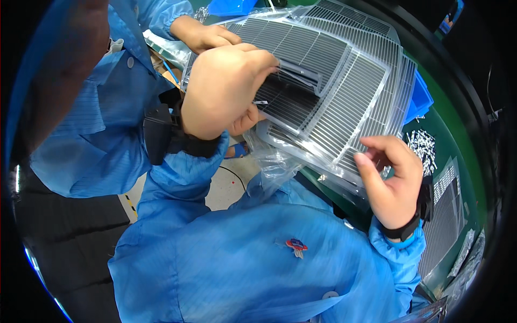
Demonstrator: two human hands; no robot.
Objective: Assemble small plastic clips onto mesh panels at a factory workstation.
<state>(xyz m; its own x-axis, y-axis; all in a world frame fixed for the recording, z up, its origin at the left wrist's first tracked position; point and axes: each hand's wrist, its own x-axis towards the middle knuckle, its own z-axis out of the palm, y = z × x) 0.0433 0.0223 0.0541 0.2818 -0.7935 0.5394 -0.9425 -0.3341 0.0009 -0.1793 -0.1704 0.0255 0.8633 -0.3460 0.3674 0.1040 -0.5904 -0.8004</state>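
Observation:
My left hand reaches over a stack of grey trays with rows of narrow slots. Its fingers are bent and closed, the fingertips at the end of a creased strip of clear film raised from the top tray. The hand's back hides part of this grip. A small white-and-dark piece shows beside its lower fingers. My right hand is at the stack's near right edge, thumb and index finger apart, nothing visible between them. Both wrists carry black straps.
Another person's hand rests at the stack's far left. Blue bins stand by the green table. Small black-and-white pieces lie heaped at right, near another slotted sheet. Clear plastic wrap hangs off the near edge.

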